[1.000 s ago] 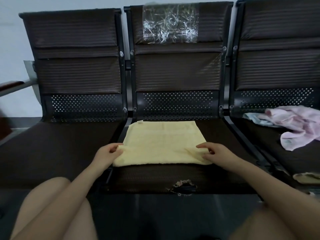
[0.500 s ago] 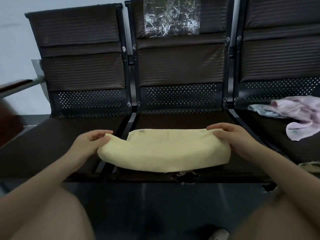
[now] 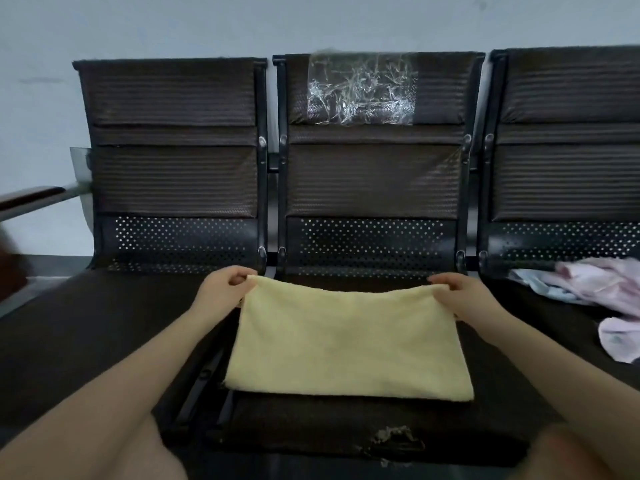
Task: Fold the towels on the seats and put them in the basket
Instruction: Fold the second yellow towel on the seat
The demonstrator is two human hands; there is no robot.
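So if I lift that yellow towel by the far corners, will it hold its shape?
Probably not: the yellow towel sags between the left hand and right hand, so it looks floppy. Its plush surface likely grips well.

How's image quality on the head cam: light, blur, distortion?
Head view: dim, flat light with dark seats losing detail; the yellow towel and both hands, left and right, read clearly; glare on the plastic film; wide-angle bowing at the frame edges; the brown object at the left edge is blurred.
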